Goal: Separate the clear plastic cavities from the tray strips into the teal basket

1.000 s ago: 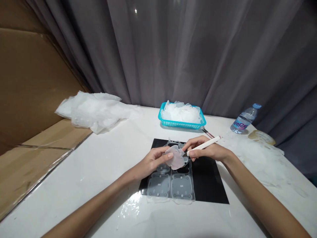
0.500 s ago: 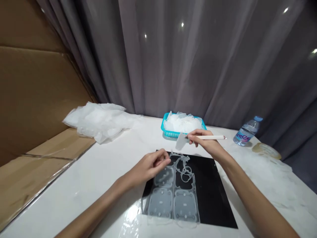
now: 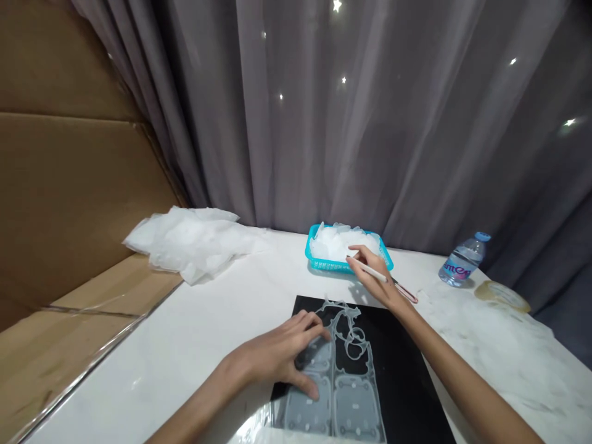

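Note:
My left hand (image 3: pixel 291 348) lies with thumb and fingers spread on a translucent moulded plastic sheet (image 3: pixel 356 407). Rounded square panels make up the sheet, along with a cut-out opening edged by loose curly strips. Beneath it is a black mat (image 3: pixel 407 376). My right hand (image 3: pixel 372 274) is at the front edge of a turquoise basket (image 3: pixel 330 266), its fingers closed around a slim white pen-shaped tool (image 3: pixel 372 272) with a dark tip. White translucent pieces (image 3: pixel 340 242) are heaped in the basket.
A water bottle (image 3: pixel 464 262) with a blue cap stands at the right, near a round beige lid-like item (image 3: pixel 503 296) and clear plastic film (image 3: pixel 499 345). White plastic bags (image 3: pixel 194 243) lie at back left beside cardboard (image 3: pixel 92 280). A grey curtain (image 3: pixel 314 154) hangs behind.
The translucent piece in my right hand has left it, and that hand has moved to the basket with the tool turned. My left hand has opened from a pinch and spread on the sheet.

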A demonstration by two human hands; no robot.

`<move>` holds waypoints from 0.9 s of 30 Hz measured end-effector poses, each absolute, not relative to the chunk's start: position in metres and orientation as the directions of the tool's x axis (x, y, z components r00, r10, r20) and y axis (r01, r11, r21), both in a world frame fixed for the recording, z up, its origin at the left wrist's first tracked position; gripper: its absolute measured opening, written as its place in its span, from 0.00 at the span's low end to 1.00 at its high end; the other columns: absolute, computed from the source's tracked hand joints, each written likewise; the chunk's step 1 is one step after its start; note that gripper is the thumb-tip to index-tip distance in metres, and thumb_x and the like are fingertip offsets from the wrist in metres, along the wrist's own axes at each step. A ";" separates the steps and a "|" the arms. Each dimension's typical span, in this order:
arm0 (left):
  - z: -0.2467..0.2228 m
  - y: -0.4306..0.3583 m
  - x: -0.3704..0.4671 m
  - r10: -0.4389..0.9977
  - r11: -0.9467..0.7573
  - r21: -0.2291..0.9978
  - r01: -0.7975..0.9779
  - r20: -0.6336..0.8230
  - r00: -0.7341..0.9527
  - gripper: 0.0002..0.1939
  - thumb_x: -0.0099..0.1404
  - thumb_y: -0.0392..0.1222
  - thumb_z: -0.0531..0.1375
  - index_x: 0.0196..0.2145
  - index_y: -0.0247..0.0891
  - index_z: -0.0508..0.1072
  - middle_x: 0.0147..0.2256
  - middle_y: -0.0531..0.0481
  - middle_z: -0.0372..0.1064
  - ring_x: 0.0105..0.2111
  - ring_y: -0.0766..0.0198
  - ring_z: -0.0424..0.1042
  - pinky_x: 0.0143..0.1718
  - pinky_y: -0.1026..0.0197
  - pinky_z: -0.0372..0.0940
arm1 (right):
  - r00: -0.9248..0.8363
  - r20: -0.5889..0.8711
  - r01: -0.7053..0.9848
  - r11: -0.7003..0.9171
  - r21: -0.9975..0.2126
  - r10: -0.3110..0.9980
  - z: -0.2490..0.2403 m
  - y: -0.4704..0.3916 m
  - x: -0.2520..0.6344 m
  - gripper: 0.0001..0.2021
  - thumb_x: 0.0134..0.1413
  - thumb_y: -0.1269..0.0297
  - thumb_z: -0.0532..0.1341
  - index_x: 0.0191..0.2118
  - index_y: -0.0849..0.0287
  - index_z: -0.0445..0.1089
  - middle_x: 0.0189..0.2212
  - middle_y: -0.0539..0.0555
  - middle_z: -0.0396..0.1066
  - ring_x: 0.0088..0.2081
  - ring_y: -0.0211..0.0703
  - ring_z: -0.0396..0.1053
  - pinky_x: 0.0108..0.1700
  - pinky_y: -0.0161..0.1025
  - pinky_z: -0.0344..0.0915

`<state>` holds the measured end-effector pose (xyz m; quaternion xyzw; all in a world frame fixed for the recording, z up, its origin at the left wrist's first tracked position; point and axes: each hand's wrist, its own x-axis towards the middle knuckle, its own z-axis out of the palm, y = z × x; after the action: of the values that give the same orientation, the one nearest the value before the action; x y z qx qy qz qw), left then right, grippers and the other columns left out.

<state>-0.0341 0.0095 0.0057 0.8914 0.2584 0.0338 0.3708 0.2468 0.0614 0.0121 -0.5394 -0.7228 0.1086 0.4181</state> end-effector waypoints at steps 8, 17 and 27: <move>-0.006 0.009 -0.027 0.532 -0.586 0.708 0.395 -0.031 0.846 0.41 0.54 0.65 0.73 0.57 0.41 0.70 0.57 0.40 0.64 0.59 0.41 0.64 0.60 0.46 0.61 | -0.311 0.509 0.515 0.592 -0.620 0.803 -0.027 -0.047 0.210 0.08 0.71 0.60 0.55 0.48 0.53 0.68 0.40 0.59 0.75 0.37 0.50 0.74 0.43 0.46 0.71; -0.009 0.017 -0.027 0.454 -0.631 0.725 0.274 0.059 0.889 0.42 0.59 0.63 0.71 0.65 0.43 0.66 0.63 0.39 0.65 0.64 0.42 0.62 0.65 0.47 0.58 | -0.509 0.015 0.382 0.242 -0.892 0.861 -0.019 -0.042 0.222 0.08 0.63 0.59 0.64 0.44 0.56 0.71 0.31 0.49 0.72 0.32 0.40 0.70 0.37 0.36 0.67; -0.013 -0.002 -0.038 0.559 -0.664 0.592 0.457 -0.014 0.829 0.44 0.62 0.70 0.64 0.68 0.45 0.64 0.73 0.41 0.49 0.72 0.38 0.51 0.70 0.42 0.54 | -0.625 0.024 0.413 0.356 -0.838 0.780 -0.005 -0.053 0.224 0.09 0.69 0.56 0.62 0.42 0.55 0.71 0.36 0.48 0.73 0.36 0.40 0.71 0.44 0.38 0.66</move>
<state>-0.0379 -0.0015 -0.0132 0.9081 0.2797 0.0845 0.2999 0.2245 -0.0532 -0.0050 -0.3753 -0.7947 0.4253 0.2160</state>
